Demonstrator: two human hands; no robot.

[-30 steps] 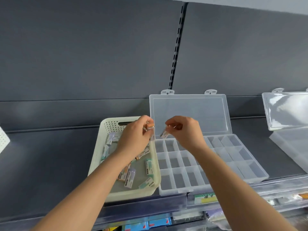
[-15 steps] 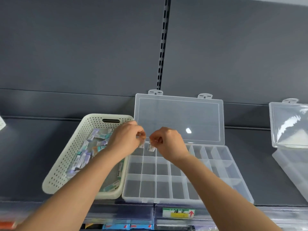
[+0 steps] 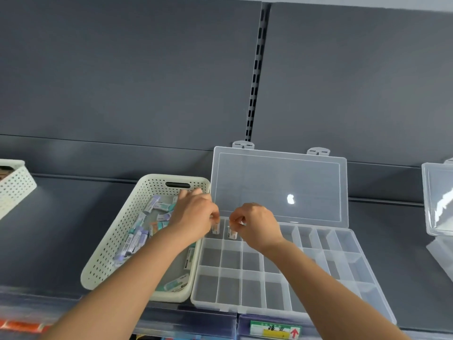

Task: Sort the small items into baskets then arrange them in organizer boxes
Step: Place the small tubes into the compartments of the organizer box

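Note:
A cream perforated basket point(image 3: 115, 244) on the dark shelf holds several small labelled packets point(image 3: 133, 241). Right beside it stands a clear organizer box point(image 3: 343, 273) with its lid point(image 3: 279, 185) propped open against the back wall. My left hand point(image 3: 193, 217) pinches a small packet point(image 3: 215, 228) over the box's far-left compartment. My right hand point(image 3: 255, 224) pinches another small packet point(image 3: 231, 233) over the neighbouring far compartment. Both packets hang upright at the compartment tops. The other compartments I can see hold nothing.
Another white perforated basket point(image 3: 14, 185) pokes in at the left edge. A second clear organizer box point(image 3: 438, 202) with raised lid stands at the right edge. The shelf's front rail carries a green and yellow label point(image 3: 274, 331).
Both hands have moved from above the basket's edge down to the organizer's far-left compartments, each still pinching its packet. The camera has tilted and shifted left.

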